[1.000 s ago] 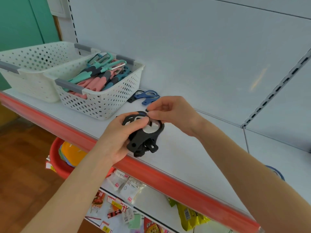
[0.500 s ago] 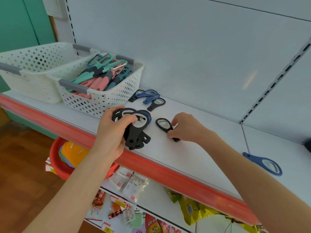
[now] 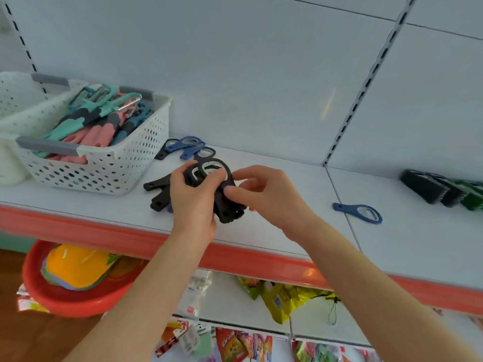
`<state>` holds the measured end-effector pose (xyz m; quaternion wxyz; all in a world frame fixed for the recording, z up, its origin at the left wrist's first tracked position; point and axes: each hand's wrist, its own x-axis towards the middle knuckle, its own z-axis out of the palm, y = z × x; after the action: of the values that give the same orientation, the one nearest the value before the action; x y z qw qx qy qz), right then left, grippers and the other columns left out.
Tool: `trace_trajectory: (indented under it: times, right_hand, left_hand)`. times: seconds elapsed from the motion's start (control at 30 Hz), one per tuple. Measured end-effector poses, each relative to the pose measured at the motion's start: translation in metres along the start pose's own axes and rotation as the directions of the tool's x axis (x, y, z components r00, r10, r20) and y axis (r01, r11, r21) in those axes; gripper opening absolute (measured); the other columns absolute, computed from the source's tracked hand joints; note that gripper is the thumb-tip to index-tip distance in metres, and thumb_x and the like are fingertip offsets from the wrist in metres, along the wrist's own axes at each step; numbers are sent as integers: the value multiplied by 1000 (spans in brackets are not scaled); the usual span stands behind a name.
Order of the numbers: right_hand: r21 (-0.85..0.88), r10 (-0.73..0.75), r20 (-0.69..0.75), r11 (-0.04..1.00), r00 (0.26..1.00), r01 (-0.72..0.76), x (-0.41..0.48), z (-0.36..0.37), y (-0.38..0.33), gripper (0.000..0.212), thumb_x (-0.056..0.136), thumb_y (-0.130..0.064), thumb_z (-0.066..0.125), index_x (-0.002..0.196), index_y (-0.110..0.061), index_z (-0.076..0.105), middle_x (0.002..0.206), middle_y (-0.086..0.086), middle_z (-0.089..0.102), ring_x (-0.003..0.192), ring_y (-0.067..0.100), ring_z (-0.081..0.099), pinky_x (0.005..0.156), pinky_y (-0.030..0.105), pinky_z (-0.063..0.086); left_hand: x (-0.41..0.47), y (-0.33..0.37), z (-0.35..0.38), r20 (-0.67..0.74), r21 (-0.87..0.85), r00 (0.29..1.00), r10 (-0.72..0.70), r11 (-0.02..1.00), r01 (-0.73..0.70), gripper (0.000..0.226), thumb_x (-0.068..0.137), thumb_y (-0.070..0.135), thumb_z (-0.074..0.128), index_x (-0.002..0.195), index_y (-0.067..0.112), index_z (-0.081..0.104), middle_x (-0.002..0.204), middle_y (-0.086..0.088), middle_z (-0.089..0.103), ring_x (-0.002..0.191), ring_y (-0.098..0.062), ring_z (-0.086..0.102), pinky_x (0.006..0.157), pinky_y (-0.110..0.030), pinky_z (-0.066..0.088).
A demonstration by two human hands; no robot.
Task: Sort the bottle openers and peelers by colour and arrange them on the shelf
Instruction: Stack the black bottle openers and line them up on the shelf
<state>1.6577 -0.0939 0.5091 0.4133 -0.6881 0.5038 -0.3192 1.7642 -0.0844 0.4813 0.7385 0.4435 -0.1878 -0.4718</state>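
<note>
My left hand [image 3: 192,202] grips a fanned stack of black bottle openers [image 3: 224,205] above the white shelf [image 3: 287,226]. My right hand [image 3: 264,194] pinches the same stack from the right, thumb on the top opener. Several blue and black openers [image 3: 187,147] lie on the shelf behind, next to a white basket [image 3: 104,171] that holds teal, pink and dark peelers [image 3: 99,124]. One blue opener [image 3: 358,212] lies alone to the right.
A second white basket [image 3: 18,95] stands at the far left. Dark and green brush-like items [image 3: 444,192] sit at the right edge of the shelf. Below the red shelf lip [image 3: 248,259] are a red basin [image 3: 60,293] and hanging snack packets.
My right hand left the shelf surface and came back to the stack, bringing a black opener to it. The view shifted right and the stack now fans out wider.
</note>
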Motion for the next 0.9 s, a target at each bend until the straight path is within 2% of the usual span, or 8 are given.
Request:
trace_trajectory:
  times: [0.1, 0.17, 0.3, 0.4, 0.57, 0.7, 0.8, 0.9]
  right_hand:
    - [-73, 25, -45, 997, 999, -28, -7, -5, 10, 50, 79, -37, 68, 123, -20, 53, 116, -3, 55, 104, 11, 56, 88, 25, 45]
    - [-2, 89, 19, 996, 996, -89, -12, -10, 17, 60, 80, -36, 68, 131, -16, 45, 123, 1, 54, 104, 15, 59, 91, 30, 50]
    - [270, 89, 73, 957, 993, -106, -23, -40, 22, 26, 80, -11, 69, 104, -13, 60, 105, 15, 61, 79, 17, 66, 74, 27, 58]
    - [144, 53, 25, 988, 998, -56, -30, -76, 37, 21, 78, -7, 69, 94, -18, 63, 91, 8, 63, 70, 12, 63, 71, 23, 57]
    - [-117, 25, -35, 993, 999, -29, -54, -163, 71, 34, 74, 3, 69, 102, -14, 62, 87, 1, 63, 72, 6, 59, 66, 14, 51]
    - [-287, 29, -42, 957, 999, -40, -75, -234, 102, 42, 73, 7, 68, 100, -23, 58, 96, -8, 60, 89, 9, 59, 82, 23, 51]
    - [-460, -8, -43, 888, 999, -12, -85, -269, 129, 39, 74, 3, 68, 103, -21, 57, 94, -15, 54, 90, 4, 54, 80, 22, 48]
    - [-524, -39, -64, 851, 997, 0, -90, -284, 160, 37, 74, 1, 68, 107, -13, 57, 92, -14, 52, 83, 3, 50, 72, 18, 39]
  left_hand:
    - [-5, -5, 12, 10, -1, 1000, 22, 1000, -22, 45, 79, 2, 65, 118, 16, 48, 107, -6, 61, 88, -20, 64, 78, -36, 56]
    - [-10, -8, 23, 32, -29, 998, 53, 998, -52, 43, 80, 1, 63, 116, 16, 47, 100, -2, 61, 83, -16, 63, 73, -30, 55]
    - [-20, -21, 48, 131, -18, 990, 47, 999, -45, 40, 81, 2, 62, 113, 19, 47, 102, -2, 59, 86, -14, 61, 68, -21, 54]
    - [-27, -36, 65, 260, 114, 965, -24, 993, -6, 42, 80, 8, 66, 117, 12, 48, 111, -8, 60, 97, -19, 61, 79, -28, 53]
    - [-42, -67, 105, 500, 375, 851, -164, 926, -42, 48, 70, 13, 78, 110, 12, 52, 106, -11, 63, 95, -22, 64, 84, -33, 52]
    - [-68, -105, 149, 644, 519, 729, -231, 833, -194, 47, 74, 8, 75, 114, 14, 51, 110, -6, 63, 99, -19, 61, 83, -25, 50]
    - [-89, -133, 179, 728, 559, 653, -207, 730, -392, 43, 76, 10, 72, 115, 12, 54, 110, -1, 61, 97, -14, 58, 78, -13, 47]
    - [-103, -156, 198, 749, 588, 637, -182, 627, -511, 39, 80, 14, 70, 115, 13, 54, 108, 3, 57, 96, -9, 53, 69, -6, 41]
